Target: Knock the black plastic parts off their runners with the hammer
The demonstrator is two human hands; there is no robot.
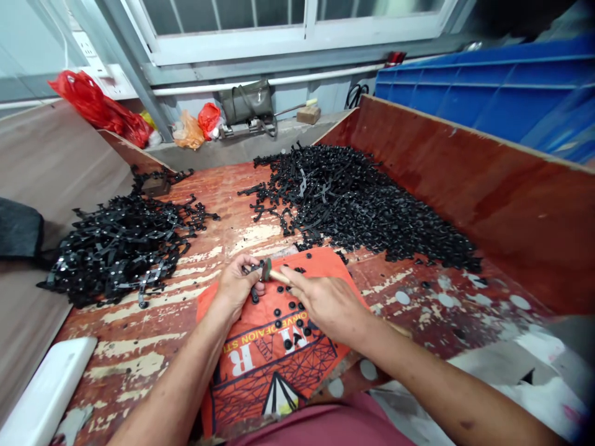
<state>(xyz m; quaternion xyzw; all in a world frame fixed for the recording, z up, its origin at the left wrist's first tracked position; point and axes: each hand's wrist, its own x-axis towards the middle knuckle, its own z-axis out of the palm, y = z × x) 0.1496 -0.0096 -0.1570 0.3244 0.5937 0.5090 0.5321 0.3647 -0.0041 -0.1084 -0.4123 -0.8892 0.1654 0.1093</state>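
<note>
My left hand (233, 286) is closed around a black jointed strip (255, 295), part of which hangs below the fingers. My right hand (325, 302) grips the pale wooden handle of what looks like a small hammer (266, 270). Its dark, greenish head is right at my left fingertips, over the black strip; whether they touch cannot be told. Beneath both hands lies an orange printed cloth (246, 396). Small round black pieces (277, 313) are scattered on it, mostly below and left of my right hand.
A large heap of small black parts (353, 204) fills the back right. Linked black strips (121, 248) are piled at left. Wooden boards (465, 148) wall the worn red tabletop (139, 334). A blue crate (488, 93) stands beyond; a white case (51, 390) lies front left.
</note>
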